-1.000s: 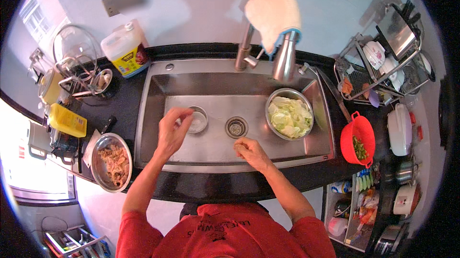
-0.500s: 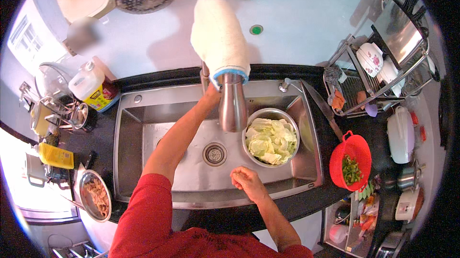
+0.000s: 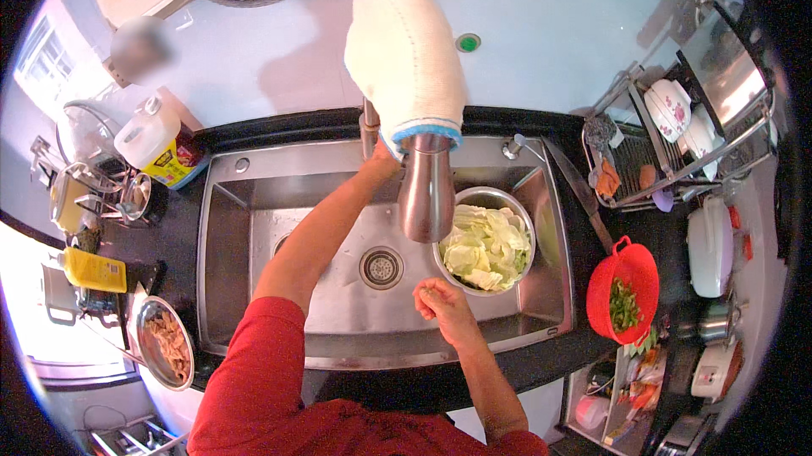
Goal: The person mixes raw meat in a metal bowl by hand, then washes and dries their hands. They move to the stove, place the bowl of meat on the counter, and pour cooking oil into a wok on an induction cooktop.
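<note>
My left arm reaches across the steel sink (image 3: 279, 321) to the base of the tap. Of my left hand (image 3: 388, 157) only a small part shows behind the tap; its fingers are hidden. The metal tap head (image 3: 427, 202) hangs over the sink, with a cream cloth cover (image 3: 406, 50) edged in blue above it. A round steel bowl (image 3: 531, 257) stands in the sink's right half, holding pale green cabbage leaves (image 3: 482, 244). Just below and left of that bowl is my right hand (image 3: 444, 308), fingers curled in, no object showing in them.
Right of the sink lie a knife (image 3: 579, 185) and a red colander (image 3: 647, 274) with cut greens. A dish rack (image 3: 643, 143) stands behind them. To the left are a steel bowl (image 3: 188, 371) of sliced food, a yellow bottle (image 3: 95, 271) and a large jug (image 3: 148, 139).
The whole view has shifted slightly, and the tap head appears a little farther right, nearer the bowl. My right hand is slightly higher in the picture. My left arm stays stretched toward the tap.
</note>
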Motion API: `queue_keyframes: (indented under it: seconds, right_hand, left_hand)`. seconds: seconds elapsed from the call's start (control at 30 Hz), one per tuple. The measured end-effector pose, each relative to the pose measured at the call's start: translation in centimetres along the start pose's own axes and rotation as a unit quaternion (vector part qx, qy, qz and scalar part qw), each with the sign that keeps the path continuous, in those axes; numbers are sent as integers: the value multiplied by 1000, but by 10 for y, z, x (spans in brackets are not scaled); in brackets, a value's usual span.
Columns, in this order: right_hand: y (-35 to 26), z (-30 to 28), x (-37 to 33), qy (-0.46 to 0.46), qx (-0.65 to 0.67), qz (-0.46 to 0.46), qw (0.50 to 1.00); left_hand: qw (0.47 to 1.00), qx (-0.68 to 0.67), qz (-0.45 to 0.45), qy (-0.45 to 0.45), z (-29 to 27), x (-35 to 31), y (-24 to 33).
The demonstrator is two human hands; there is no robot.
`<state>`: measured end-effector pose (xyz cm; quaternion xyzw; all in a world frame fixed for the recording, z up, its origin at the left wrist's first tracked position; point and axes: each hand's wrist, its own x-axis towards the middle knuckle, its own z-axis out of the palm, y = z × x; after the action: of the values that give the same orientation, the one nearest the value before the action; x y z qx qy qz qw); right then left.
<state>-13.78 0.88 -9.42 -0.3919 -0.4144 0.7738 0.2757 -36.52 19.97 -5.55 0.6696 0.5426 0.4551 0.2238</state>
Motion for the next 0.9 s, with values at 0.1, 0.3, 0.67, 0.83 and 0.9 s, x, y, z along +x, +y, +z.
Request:
queue_keyframes:
  seconds: [0.1, 0.3, 0.67, 0.83, 0.9]
  right_hand:
    - [2, 3, 2, -10, -2, 2, 1000]
    - [6, 5, 2, -16, 23, 6, 1000]
    - [0, 17, 44, 84, 352, 98, 927]
    - [31, 18, 64, 134, 369, 170, 904]
    - [120, -25, 100, 132, 153, -15, 979]
  left_hand:
    - [1000, 5, -1, -2, 2, 5, -1]
    - [1000, 8, -7, -3, 7, -1, -3]
    - [999, 2, -11, 41, 15, -46, -3]
    - [977, -92, -133, 136, 53, -166, -24]
    - [899, -241, -322, 176, 93, -228, -31]
